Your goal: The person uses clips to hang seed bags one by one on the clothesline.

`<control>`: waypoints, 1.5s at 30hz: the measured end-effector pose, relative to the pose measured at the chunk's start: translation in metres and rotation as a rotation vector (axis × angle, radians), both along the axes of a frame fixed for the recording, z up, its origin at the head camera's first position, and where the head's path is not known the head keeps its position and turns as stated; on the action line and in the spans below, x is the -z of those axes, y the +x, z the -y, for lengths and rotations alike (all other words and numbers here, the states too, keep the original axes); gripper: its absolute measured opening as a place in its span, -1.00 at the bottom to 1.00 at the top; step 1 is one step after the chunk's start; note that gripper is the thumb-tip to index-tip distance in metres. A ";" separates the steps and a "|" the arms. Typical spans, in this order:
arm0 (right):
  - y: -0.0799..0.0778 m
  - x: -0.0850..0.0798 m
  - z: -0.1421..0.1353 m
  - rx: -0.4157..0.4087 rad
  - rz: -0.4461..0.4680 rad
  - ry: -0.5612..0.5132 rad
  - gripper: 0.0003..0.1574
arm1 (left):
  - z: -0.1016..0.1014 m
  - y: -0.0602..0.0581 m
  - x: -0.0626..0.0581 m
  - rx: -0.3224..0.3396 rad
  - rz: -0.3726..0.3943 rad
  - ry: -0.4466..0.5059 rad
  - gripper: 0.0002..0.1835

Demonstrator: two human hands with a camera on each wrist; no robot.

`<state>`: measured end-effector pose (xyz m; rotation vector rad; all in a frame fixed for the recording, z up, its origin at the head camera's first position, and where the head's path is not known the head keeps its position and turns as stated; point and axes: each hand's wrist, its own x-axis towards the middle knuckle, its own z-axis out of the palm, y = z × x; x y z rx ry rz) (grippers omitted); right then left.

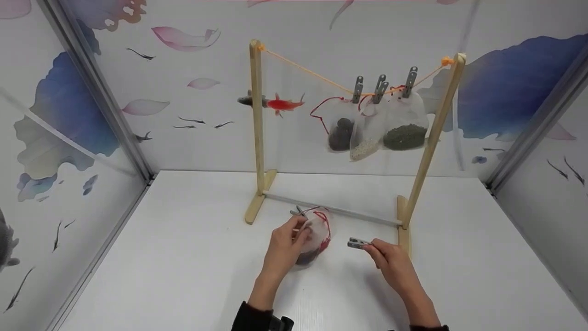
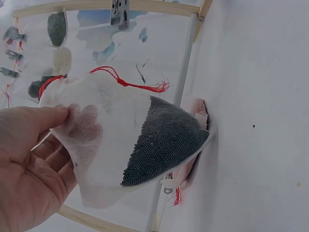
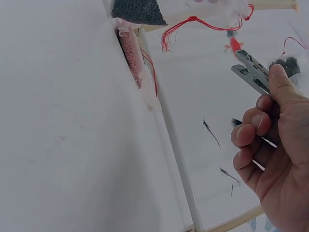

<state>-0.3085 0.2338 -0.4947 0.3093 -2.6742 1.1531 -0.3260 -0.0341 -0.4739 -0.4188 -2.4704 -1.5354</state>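
Observation:
My left hand [image 1: 284,246] pinches the upper part of a white gauze drawstring bag [image 2: 116,121] between thumb and fingers. Dark grains fill the bag's lower end, and a red cord [image 2: 123,83] hangs loose at its mouth. To the right, my right hand [image 1: 396,266] pinches a grey clothespin [image 3: 252,72] by its handle end, its jaws pointing toward the bag. Behind the held bag, a second bag [image 3: 130,58] with reddish contents lies on the table by the rack's bottom bar. Another clothespin [image 2: 168,184] is beside that bag.
A wooden rack with a left post [image 1: 257,138] and a right post [image 1: 434,142] carries a sagging orange string [image 1: 308,71]. Three filled gauze bags hang clipped at its right half, including a green-filled one [image 1: 406,136]. A pale rod [image 1: 340,211] joins the feet.

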 end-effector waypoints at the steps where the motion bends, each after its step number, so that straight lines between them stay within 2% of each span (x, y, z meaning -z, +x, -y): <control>1: 0.000 0.000 0.000 0.000 -0.001 0.001 -0.64 | 0.000 0.000 -0.001 -0.004 -0.005 -0.002 -0.83; 10: -0.003 -0.004 0.002 0.004 0.001 -0.048 -0.63 | -0.003 0.004 -0.003 -0.007 -0.009 0.011 -0.87; 14: -0.008 -0.014 0.004 -0.028 -0.024 -0.035 -0.63 | -0.001 0.005 -0.002 -0.012 -0.026 -0.006 -0.89; 17: -0.017 -0.031 0.006 -0.089 -0.146 0.019 -0.67 | 0.002 0.004 -0.005 -0.012 -0.040 -0.036 -0.89; 20: -0.029 -0.061 0.009 -0.166 -0.320 0.099 -0.71 | 0.007 0.000 -0.014 0.006 -0.070 -0.087 -0.89; 23: -0.041 -0.101 0.013 -0.220 -0.464 0.194 -0.73 | 0.014 -0.007 -0.033 0.037 -0.108 -0.149 -0.87; 28: -0.058 -0.178 0.022 -0.271 -0.635 0.341 -0.69 | 0.025 -0.025 -0.080 0.067 -0.154 -0.216 -0.84; 34: -0.085 -0.253 0.032 -0.258 -0.800 0.494 -0.64 | 0.031 -0.058 -0.137 0.038 -0.248 -0.184 -0.83; 39: -0.106 -0.297 0.039 -0.209 -0.855 0.565 -0.59 | 0.031 -0.087 -0.179 -0.055 -0.284 -0.118 -0.82; 45: -0.119 -0.325 0.052 -0.131 -0.800 0.647 -0.55 | 0.030 -0.119 -0.213 -0.197 -0.281 -0.086 -0.82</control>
